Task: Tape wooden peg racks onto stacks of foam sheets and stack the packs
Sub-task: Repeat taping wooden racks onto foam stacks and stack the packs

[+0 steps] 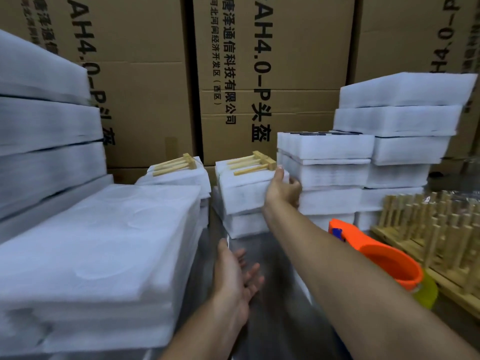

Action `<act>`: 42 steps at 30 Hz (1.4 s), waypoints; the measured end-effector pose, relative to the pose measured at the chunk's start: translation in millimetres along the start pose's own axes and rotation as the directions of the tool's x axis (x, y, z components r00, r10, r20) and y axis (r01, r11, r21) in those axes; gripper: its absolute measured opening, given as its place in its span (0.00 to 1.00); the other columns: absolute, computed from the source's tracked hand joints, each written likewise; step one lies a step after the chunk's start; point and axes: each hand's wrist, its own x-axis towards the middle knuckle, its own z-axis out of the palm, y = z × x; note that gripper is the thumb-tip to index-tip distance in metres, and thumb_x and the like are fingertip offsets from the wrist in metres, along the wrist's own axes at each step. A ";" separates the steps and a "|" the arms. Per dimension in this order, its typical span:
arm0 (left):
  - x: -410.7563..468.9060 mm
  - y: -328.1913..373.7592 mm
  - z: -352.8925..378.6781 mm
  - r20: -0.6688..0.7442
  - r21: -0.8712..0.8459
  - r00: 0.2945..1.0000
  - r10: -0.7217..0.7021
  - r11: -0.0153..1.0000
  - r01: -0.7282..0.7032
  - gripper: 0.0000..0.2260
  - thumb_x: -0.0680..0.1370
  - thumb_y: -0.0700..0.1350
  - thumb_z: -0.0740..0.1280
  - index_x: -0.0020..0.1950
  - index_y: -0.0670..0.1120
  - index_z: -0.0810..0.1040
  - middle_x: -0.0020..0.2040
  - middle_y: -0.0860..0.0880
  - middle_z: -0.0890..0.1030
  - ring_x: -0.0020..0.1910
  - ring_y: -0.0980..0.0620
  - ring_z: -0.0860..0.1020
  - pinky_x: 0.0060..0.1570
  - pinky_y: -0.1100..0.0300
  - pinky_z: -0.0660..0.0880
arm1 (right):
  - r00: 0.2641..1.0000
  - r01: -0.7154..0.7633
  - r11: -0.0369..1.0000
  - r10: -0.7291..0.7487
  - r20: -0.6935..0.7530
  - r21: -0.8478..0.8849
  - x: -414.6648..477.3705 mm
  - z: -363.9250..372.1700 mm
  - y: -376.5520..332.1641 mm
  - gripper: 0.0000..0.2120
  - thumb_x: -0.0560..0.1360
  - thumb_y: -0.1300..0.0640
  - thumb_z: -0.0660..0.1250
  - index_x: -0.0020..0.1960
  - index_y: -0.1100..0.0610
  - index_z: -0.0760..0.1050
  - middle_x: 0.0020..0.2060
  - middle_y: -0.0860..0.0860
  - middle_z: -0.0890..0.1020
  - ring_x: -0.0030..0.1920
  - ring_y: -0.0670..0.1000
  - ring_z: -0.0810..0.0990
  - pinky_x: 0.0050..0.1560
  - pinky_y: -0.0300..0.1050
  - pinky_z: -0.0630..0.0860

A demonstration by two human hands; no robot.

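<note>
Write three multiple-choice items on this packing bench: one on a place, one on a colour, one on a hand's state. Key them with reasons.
1. Where do the loose wooden peg racks stand?
A. at the far right
B. on the floor
C. in the left hand

2. What colour is the tape dispenser?
A. black
B. orange
C. pink

3. What is the left hand doing?
A. gripping a rack
B. open, holding nothing
C. pressing tape down

Key: 1 A, they stand at the right edge, just beyond the dispenser. 2 B, its body is bright orange. 3 B, its fingers are spread over an empty palm, while the right hand grips the foam pack.
</note>
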 end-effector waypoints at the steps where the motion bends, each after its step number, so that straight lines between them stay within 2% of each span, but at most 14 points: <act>1: 0.9 -0.8 -0.4 -0.001 0.006 1.000 0.002 1.000 -0.002 0.21 0.80 0.61 0.52 0.46 0.45 0.75 0.54 0.44 0.72 0.44 0.49 0.76 0.35 0.56 0.71 | 0.998 -0.030 0.998 0.027 -0.065 -0.056 -9.6 2.5 4.7 0.30 0.74 0.40 0.65 0.69 0.56 0.67 0.67 0.58 0.71 0.67 0.61 0.68 0.68 0.54 0.63; 3: 1.6 -1.7 -0.9 0.009 0.013 1.000 0.013 1.000 -0.013 0.21 0.80 0.61 0.52 0.47 0.45 0.75 0.49 0.46 0.74 0.43 0.50 0.76 0.35 0.56 0.71 | 0.979 -0.186 0.981 0.181 -0.089 -0.051 -28.2 5.3 18.1 0.34 0.74 0.39 0.64 0.72 0.59 0.62 0.69 0.61 0.67 0.69 0.62 0.65 0.69 0.54 0.60; 5: 0.1 -1.6 -0.3 0.034 0.023 0.999 0.017 1.000 -0.018 0.22 0.80 0.61 0.51 0.45 0.45 0.75 0.43 0.47 0.78 0.42 0.50 0.78 0.34 0.56 0.71 | 0.945 -0.324 0.946 0.323 0.053 0.006 -39.7 4.0 35.7 0.32 0.76 0.40 0.60 0.70 0.62 0.66 0.67 0.62 0.69 0.65 0.62 0.70 0.67 0.54 0.67; 11: -3.4 -5.1 -1.2 0.049 0.066 0.999 0.005 0.998 -0.008 0.24 0.80 0.60 0.52 0.46 0.43 0.78 0.40 0.45 0.83 0.42 0.48 0.81 0.35 0.55 0.75 | 0.877 -0.166 0.969 0.231 0.422 -0.186 -51.2 -2.0 55.7 0.27 0.77 0.39 0.52 0.60 0.59 0.75 0.60 0.58 0.77 0.59 0.60 0.75 0.64 0.57 0.70; 13: -6.3 -4.6 1.4 0.070 0.074 0.997 -0.022 0.997 0.017 0.25 0.80 0.61 0.52 0.53 0.42 0.77 0.45 0.44 0.82 0.44 0.48 0.80 0.36 0.55 0.75 | 0.837 -0.199 0.960 0.270 0.476 -0.196 -50.1 -4.1 51.7 0.24 0.76 0.39 0.53 0.52 0.57 0.76 0.50 0.56 0.81 0.52 0.59 0.78 0.60 0.55 0.74; 16: -13.3 -0.8 6.2 0.139 0.070 0.985 -0.101 0.993 0.092 0.30 0.79 0.63 0.52 0.67 0.40 0.71 0.61 0.41 0.77 0.45 0.48 0.78 0.38 0.55 0.74 | 0.801 -0.254 0.946 0.322 0.505 -0.202 -37.6 -6.4 51.1 0.21 0.77 0.40 0.55 0.55 0.57 0.72 0.49 0.53 0.78 0.54 0.56 0.76 0.60 0.50 0.72; 19: -13.8 -0.9 6.4 0.220 0.120 0.964 -0.148 0.985 0.124 0.30 0.77 0.64 0.54 0.66 0.41 0.72 0.58 0.40 0.77 0.45 0.47 0.77 0.38 0.56 0.74 | 0.787 -0.290 0.948 0.316 0.530 -0.133 -25.1 -15.3 57.8 0.10 0.79 0.48 0.56 0.52 0.53 0.69 0.44 0.50 0.72 0.54 0.53 0.74 0.57 0.51 0.70; 21: -11.4 -2.5 5.0 0.257 0.170 0.954 -0.152 0.979 0.110 0.23 0.76 0.62 0.58 0.55 0.43 0.74 0.50 0.39 0.78 0.46 0.45 0.79 0.40 0.56 0.75 | 0.823 -0.172 0.969 0.241 0.514 -0.178 -20.5 -22.9 65.6 0.09 0.79 0.54 0.56 0.43 0.56 0.69 0.37 0.51 0.71 0.44 0.51 0.74 0.53 0.56 0.73; 23: -8.3 -3.7 2.9 0.259 0.189 0.954 -0.149 0.977 0.101 0.18 0.75 0.58 0.62 0.50 0.43 0.74 0.49 0.37 0.79 0.47 0.43 0.80 0.39 0.56 0.77 | 0.865 0.040 0.951 0.120 0.487 -0.306 -20.4 -26.6 73.1 0.09 0.78 0.57 0.56 0.46 0.59 0.73 0.42 0.55 0.75 0.42 0.52 0.73 0.49 0.51 0.71; 26: -6.5 -3.3 0.3 0.277 0.155 0.949 -0.149 0.982 0.109 0.18 0.77 0.55 0.61 0.56 0.41 0.73 0.53 0.34 0.79 0.48 0.41 0.80 0.40 0.53 0.77 | 0.833 0.398 0.756 -0.061 0.549 -0.520 -23.9 -28.4 70.5 0.19 0.77 0.57 0.60 0.68 0.58 0.67 0.66 0.56 0.67 0.59 0.56 0.74 0.56 0.43 0.69; 29: -3.8 -3.9 0.4 0.282 0.190 0.954 -0.104 0.981 0.051 0.16 0.78 0.55 0.59 0.54 0.44 0.76 0.50 0.40 0.82 0.47 0.45 0.81 0.42 0.55 0.76 | 0.679 0.729 0.421 -0.344 0.648 -0.540 -29.0 -26.2 47.1 0.22 0.75 0.57 0.62 0.69 0.56 0.66 0.69 0.55 0.62 0.66 0.56 0.66 0.61 0.46 0.67; 35: -0.1 -4.4 -0.8 0.221 0.214 0.970 -0.101 0.975 0.053 0.14 0.80 0.50 0.57 0.52 0.41 0.76 0.44 0.41 0.80 0.42 0.47 0.78 0.37 0.57 0.73 | 0.289 0.831 -0.116 -0.745 0.601 -0.543 1.2 -40.7 -34.9 0.28 0.67 0.66 0.62 0.66 0.52 0.71 0.69 0.57 0.64 0.67 0.59 0.61 0.65 0.50 0.54; 39: -0.7 -6.2 -1.2 0.223 0.206 0.971 -0.084 0.978 0.038 0.14 0.80 0.48 0.57 0.50 0.41 0.76 0.42 0.41 0.80 0.39 0.47 0.77 0.37 0.57 0.73 | 0.500 0.640 -0.056 -0.727 0.471 -0.766 44.4 -59.8 -76.9 0.40 0.67 0.67 0.64 0.76 0.52 0.54 0.75 0.59 0.50 0.75 0.62 0.46 0.73 0.57 0.39; 42: -0.9 -5.7 0.0 0.212 0.191 0.974 -0.080 0.981 0.039 0.14 0.81 0.49 0.56 0.48 0.41 0.76 0.39 0.41 0.79 0.37 0.48 0.76 0.36 0.57 0.72 | 0.668 0.571 -0.012 -0.574 0.473 -0.821 67.2 -74.7 -95.1 0.41 0.71 0.60 0.65 0.77 0.47 0.48 0.76 0.60 0.48 0.75 0.62 0.47 0.72 0.63 0.40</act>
